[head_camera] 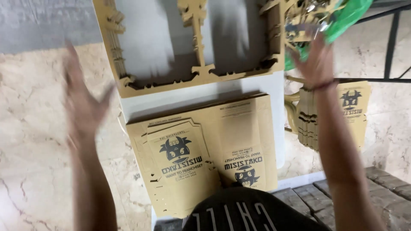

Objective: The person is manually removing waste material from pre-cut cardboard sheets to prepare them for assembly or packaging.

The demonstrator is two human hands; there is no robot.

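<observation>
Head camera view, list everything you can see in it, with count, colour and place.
Cardboard waste frame: one, tan, with its centre panels punched out, at the top of the white table.
Flat printed box blanks: a stack, count unclear, tan with dark print, on the table's near half.
White table: one, centre.
More flat blanks: a bundle, tan, to the right beside the table.
Green plastic bag: one, top right, with cardboard scraps.
Dark metal frame: far right.
Marble floor: cream, left.
Left hand: raised, open, blurred, holding nothing.
Right hand: raised, open, near the bag, with a wrist band.
</observation>
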